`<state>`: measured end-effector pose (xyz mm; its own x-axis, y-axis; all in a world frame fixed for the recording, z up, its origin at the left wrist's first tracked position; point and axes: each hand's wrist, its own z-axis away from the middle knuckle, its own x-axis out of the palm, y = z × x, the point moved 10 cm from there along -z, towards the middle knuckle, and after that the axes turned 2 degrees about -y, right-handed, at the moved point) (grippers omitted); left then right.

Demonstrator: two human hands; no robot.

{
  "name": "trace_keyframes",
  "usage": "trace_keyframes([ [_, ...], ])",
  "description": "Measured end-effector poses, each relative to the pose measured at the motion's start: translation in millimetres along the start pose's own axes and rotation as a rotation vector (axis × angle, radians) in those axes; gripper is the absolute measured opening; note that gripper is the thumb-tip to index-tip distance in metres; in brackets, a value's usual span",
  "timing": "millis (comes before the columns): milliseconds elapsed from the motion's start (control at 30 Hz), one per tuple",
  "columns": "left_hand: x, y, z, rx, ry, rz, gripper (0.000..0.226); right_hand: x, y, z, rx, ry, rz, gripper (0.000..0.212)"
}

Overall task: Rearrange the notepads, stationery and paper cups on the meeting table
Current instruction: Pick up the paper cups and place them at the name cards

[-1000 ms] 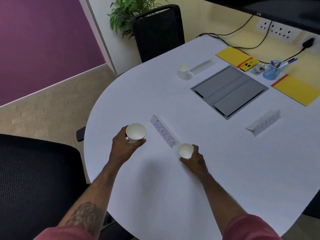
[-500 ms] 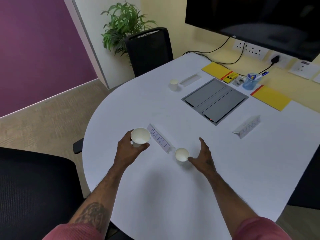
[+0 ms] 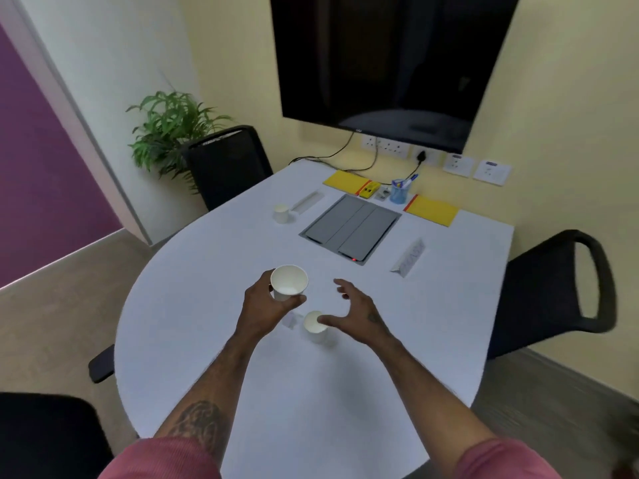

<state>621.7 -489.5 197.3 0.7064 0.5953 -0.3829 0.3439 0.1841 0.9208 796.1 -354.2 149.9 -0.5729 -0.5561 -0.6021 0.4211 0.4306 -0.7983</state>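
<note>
Left grip (image 3: 264, 307) curls round a cup (image 3: 288, 283) above table (image 3: 311, 402) | right grip (image 3: 359, 314) spread, empty, by second cup (image 3: 314, 327) | best: lower it upright, unsqueezed.

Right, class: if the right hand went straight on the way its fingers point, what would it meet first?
The right hand points forward-left over bare table; first in line looks like the far paper cup. The held cup in the left hand sits close beside it; depth is unclear.

White paper cups (image 3: 289, 282) on a white surface (image 3: 214, 292); yellow notepads (image 3: 432, 210) with red edge strips; blue pen holder (image 3: 398, 194); grey hatch (image 3: 351, 228).
</note>
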Motion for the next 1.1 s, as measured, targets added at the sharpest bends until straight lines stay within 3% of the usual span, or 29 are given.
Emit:
trace_keyframes([
  [267, 119.9, 75.8, 4.3, 0.104, -0.224, -0.018, 0.065, -88.8, 6.9, 44.0, 0.021, 0.101, -0.072, 0.09],
  [433, 238.1, 130.6, 29.8, 0.138, -0.364, 0.009, 0.062, -181.3, 68.7, 95.9, 0.063, 0.205, -0.09, 0.085],
  [633, 355.8, 185.3, 61.2, 0.17, -0.437, 0.026, 0.06, -278.6, 141.5, 142.7, 0.129, 0.288, -0.115, 0.088],
  [733, 407.6, 211.9, 66.5, 0.198, -0.459, 0.043, 0.07, -330.5, 167.6, 155.7, 0.129, 0.325, -0.08, 0.084],
  [1100, 532.0, 272.5, 34.5, 0.283, -0.53, 0.0, 0.074, -447.8, 237.5, 151.0, 0.152, 0.391, -0.095, 0.078],
])
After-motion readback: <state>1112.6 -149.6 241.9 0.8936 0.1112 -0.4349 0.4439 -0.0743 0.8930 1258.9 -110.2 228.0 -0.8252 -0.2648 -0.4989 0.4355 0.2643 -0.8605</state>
